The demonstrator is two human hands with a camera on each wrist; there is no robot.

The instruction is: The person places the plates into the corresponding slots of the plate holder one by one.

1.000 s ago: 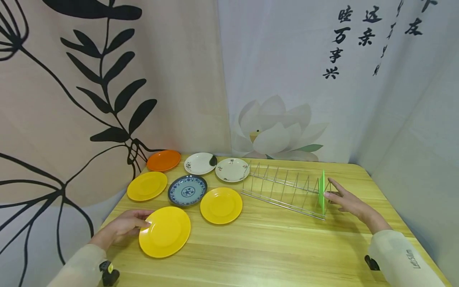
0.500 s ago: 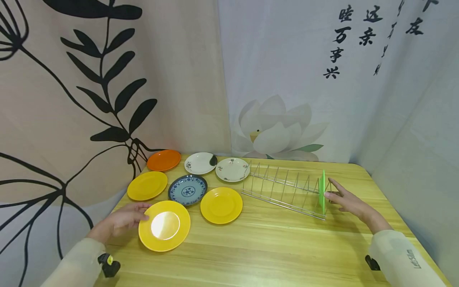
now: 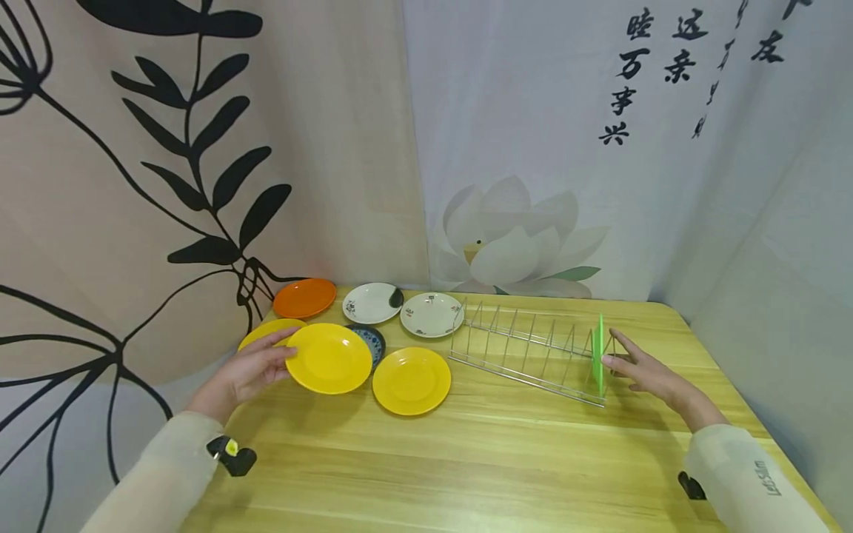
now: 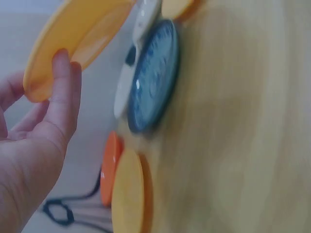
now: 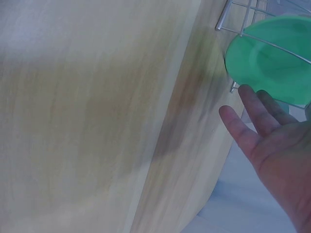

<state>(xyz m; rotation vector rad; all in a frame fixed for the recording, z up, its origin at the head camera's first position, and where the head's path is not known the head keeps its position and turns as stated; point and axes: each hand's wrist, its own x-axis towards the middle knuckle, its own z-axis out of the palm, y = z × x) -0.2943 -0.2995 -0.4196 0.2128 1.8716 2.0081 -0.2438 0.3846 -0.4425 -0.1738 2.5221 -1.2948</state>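
Observation:
My left hand grips the rim of a yellow plate, which hangs above the table and partly hides a blue-patterned plate. In the left wrist view, thumb and fingers pinch that plate's edge from both sides. A green plate stands upright in the right end of a wire dish rack. Right beside it is my right hand, fingers spread and fairly straight. The right wrist view has the fingertips close to the green plate; whether they touch the rack cannot be told.
On the left half of the table lie an orange plate, two white plates, one beside the other, a second yellow plate, and a third partly covered by the left hand. Curtains hang behind.
My left hand has raised the yellow plate from near the front left, moving it away from me and slightly right, in front of the blue-patterned plate. The right hand has stayed by the rack.

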